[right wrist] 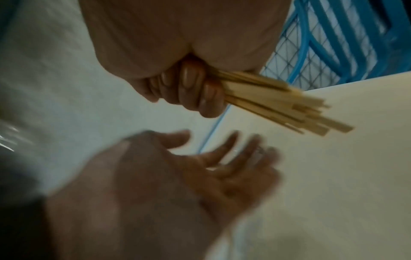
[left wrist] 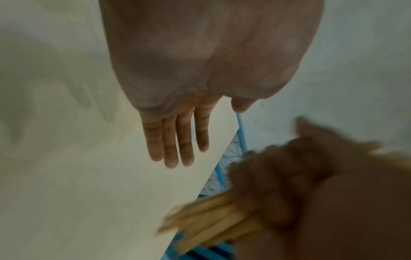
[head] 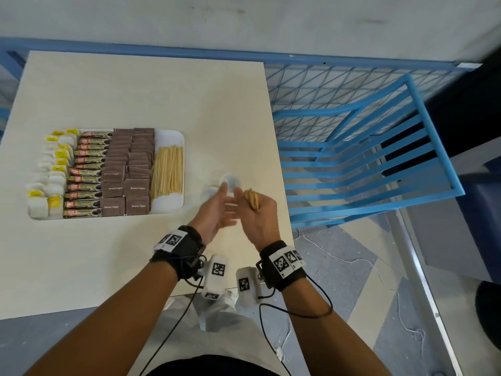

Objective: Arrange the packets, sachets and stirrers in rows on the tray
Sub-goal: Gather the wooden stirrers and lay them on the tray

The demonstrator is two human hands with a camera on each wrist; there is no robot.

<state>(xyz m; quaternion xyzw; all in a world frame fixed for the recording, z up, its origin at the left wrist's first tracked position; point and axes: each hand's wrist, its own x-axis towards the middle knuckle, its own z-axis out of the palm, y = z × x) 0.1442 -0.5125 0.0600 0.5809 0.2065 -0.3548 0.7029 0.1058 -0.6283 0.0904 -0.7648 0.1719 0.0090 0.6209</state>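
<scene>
My right hand (head: 257,213) grips a bundle of wooden stirrers (head: 252,198) above the table's right side; the right wrist view shows its fingers (right wrist: 189,95) curled round the bundle of stirrers (right wrist: 278,109). My left hand (head: 217,210) is just left of it, palm turned toward it, with straight fingers (left wrist: 173,140) holding nothing. The white tray (head: 169,137) at the left holds rows of white and yellow sachets (head: 51,172), coffee stick packets (head: 86,172), brown sugar packets (head: 130,169) and a laid pile of stirrers (head: 168,169).
Two clear plastic cups (head: 230,181) stand on the table (head: 135,85) just beyond my hands. A blue metal chair (head: 366,158) and a blue wire grid (head: 325,85) stand past the table's right edge. Bare tabletop lies behind and in front of the tray.
</scene>
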